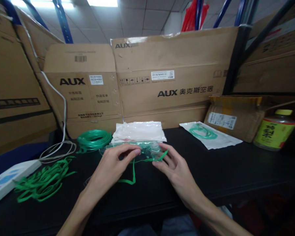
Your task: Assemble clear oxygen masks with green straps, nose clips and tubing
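My right hand [177, 165] curls round the side of a clear plastic mask [156, 150], thumb below and fingers behind it. A narrow green strap [134, 173] runs across the mask; one end pokes out by my right fingers, and the other part hangs down to the tabletop. At the mask's left side, my left hand [120, 159] has thumb and forefinger pinched together by the strap. What exactly lies in that pinch is partly hidden by the fingers.
Left of my hands lie coiled green tubing [94, 139], a heap of green straps [45, 180] and a white power strip [12, 178]. White packets [140, 131] are stacked behind. To the right are a bagged tube [211, 136], a carton [232, 114] and a yellow-capped jar [275, 131].
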{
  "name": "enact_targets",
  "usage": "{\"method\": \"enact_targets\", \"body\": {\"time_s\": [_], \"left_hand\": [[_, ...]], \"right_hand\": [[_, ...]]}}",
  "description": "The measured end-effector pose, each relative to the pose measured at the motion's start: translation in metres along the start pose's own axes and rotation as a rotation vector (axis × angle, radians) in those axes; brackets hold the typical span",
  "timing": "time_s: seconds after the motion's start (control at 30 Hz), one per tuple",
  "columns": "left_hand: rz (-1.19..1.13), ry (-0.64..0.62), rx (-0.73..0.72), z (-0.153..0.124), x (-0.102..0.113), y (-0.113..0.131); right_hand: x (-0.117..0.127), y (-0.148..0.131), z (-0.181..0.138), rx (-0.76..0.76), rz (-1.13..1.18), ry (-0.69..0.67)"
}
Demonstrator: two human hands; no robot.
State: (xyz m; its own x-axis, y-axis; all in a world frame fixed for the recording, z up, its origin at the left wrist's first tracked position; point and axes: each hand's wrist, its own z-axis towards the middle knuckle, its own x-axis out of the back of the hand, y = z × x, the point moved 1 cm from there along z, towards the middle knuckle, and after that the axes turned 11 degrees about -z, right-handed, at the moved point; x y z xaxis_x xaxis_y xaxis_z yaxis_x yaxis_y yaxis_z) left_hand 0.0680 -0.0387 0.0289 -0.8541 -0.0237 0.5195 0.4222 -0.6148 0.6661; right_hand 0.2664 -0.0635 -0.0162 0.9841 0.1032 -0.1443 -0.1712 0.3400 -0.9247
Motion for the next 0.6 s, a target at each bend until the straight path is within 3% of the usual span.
{"method": "enact_targets", "body": {"time_s": [0.13, 0.6], "left_hand": [[0.003, -0.003, -0.037, 0.001, -0.009, 0.003], [0.053, -0.007, -0.106, -0.001, -0.017, 0.011]], "right_hand": [[0.003, 0.001, -0.005, 0.053, -0.007, 0.085], [0.004, 0.004, -0.009, 0.000, -0.008, 0.040]]}}
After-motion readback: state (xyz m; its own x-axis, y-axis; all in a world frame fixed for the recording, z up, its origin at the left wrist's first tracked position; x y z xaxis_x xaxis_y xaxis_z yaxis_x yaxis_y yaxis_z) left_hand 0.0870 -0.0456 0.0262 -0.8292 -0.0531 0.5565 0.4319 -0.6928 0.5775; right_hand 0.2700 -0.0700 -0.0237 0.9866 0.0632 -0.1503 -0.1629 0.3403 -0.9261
